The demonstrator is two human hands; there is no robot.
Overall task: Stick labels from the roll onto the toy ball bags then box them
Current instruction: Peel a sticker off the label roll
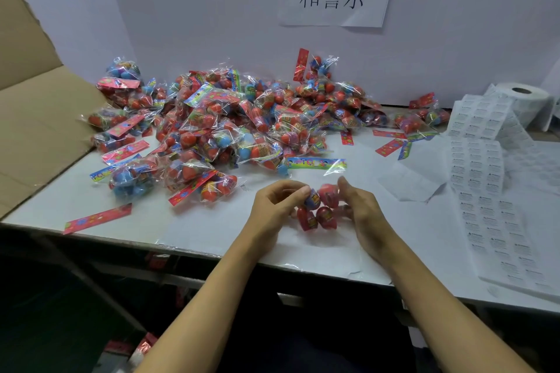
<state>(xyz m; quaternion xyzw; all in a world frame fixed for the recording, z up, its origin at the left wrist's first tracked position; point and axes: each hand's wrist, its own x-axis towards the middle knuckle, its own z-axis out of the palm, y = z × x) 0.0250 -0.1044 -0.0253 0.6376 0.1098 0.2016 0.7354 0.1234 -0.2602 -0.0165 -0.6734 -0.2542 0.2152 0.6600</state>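
Both hands, left (pixel 274 201) and right (pixel 359 209), pinch one toy ball bag (pixel 318 206) | looks light, slippery, crinkly film | best gripped around the balls.

Soft, even light from overhead falls on the white table (pixel 212 236), leaving faint shadows. Small glints show on the plastic bags (pixel 212 130). The bottom of the frame is dark. Straight lines bow toward the edges, and fine detail is slightly soft.

Left hand (pixel 274 206) and right hand (pixel 359 215) gripping one toy ball bag (pixel 319 206) between them, above tabletop (pixel 212 233); bag pile (pixel 230 127) beyond, label roll (pixel 522 100) far right.
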